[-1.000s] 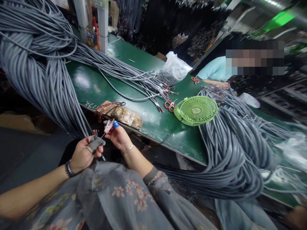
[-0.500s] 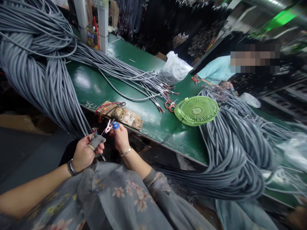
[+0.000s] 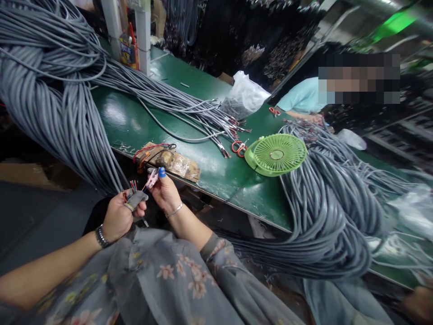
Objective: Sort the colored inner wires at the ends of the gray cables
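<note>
Landmark: green fan [image 3: 279, 155], standing on the green counter [image 3: 262, 198]. Your left hand [image 3: 117, 216], dark watch on the wrist, is well left of the fan and nearer you, off the counter's edge. Left grip closed, pinching a bunch of coloured wires [image 3: 134, 186], tips poking up; the thumb wears a grey sleeve [image 3: 135, 201]. Your right hand [image 3: 165, 194], bracelet on, sits between left hand and fan, also on your side of it. Right grip pressed together, pinching a small pink tool [image 3: 152, 179]; blue cover [image 3: 162, 172] on one digit. One orange wire spans from the bunch to the tool; can't tell how the tool meets it.

Taped block [image 3: 184, 168] with red and orange leads: left of the fan, along the counter's edge, just beyond your right hand. Orange-handled scissors [image 3: 239, 149]: just left of the fan. Stripped cable ends [image 3: 226, 135]: left of it, slightly farther off. Clear plastic bag [image 3: 245, 92]: beyond the fan, to its left. Big cable coil [image 3: 324, 203]: right of the fan, sagging toward you. Second orange scissors [image 3: 274, 111] and a co-worker's hand [image 3: 316, 118], blue sleeve [image 3: 299, 95]: both beyond the fan, the hand rightward.
</note>
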`<state>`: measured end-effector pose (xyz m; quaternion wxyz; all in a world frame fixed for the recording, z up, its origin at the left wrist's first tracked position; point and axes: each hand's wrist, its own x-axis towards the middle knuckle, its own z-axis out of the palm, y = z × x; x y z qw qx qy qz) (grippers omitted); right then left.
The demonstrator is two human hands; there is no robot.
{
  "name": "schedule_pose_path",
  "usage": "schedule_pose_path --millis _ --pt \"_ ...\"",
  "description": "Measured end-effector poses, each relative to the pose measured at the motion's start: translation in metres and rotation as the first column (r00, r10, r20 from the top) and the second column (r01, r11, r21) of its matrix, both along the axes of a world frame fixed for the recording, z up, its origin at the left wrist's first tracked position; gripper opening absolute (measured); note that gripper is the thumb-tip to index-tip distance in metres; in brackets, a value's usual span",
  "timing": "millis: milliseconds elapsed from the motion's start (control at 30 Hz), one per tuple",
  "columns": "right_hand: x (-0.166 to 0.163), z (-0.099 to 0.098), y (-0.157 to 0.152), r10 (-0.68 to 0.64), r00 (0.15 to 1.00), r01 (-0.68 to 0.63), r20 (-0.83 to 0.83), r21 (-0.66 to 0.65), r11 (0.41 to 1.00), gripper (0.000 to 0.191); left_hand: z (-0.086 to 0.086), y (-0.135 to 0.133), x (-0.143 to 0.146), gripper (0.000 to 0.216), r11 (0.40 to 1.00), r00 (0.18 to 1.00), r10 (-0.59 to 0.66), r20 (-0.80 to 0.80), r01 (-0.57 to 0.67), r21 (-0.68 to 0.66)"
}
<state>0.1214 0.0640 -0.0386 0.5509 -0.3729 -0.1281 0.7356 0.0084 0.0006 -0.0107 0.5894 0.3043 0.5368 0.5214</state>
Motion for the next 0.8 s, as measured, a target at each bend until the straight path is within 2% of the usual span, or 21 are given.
schedule_pose_path --millis 133,300,600,800 --pt "-0.001 0.002 -0.002 0.004 1.000 -0.004 0.029 0.009 1.000 0.040 0.003 0.000 0.002 0.030 1.000 1.000 0.018 0.001 -0.018 -0.024" --pt "0.003 0.007 -0.007 0.082 0.997 -0.082 -0.003 -0.046 0.996 0.047 0.005 0.000 0.002 0.027 1.000 1.000 0.005 -0.005 -0.005 -0.009" --pt "0.013 -0.001 -0.014 0.098 0.995 -0.100 -0.027 -0.085 0.991 0.055 0.004 -0.005 -0.004 0.018 1.000 1.000 0.018 -0.005 -0.018 0.002" --pt "0.013 0.008 -0.009 0.175 0.985 -0.175 -0.010 -0.026 0.984 0.053 0.007 -0.003 -0.002 0.020 1.000 1.000 0.016 0.005 -0.016 0.012"
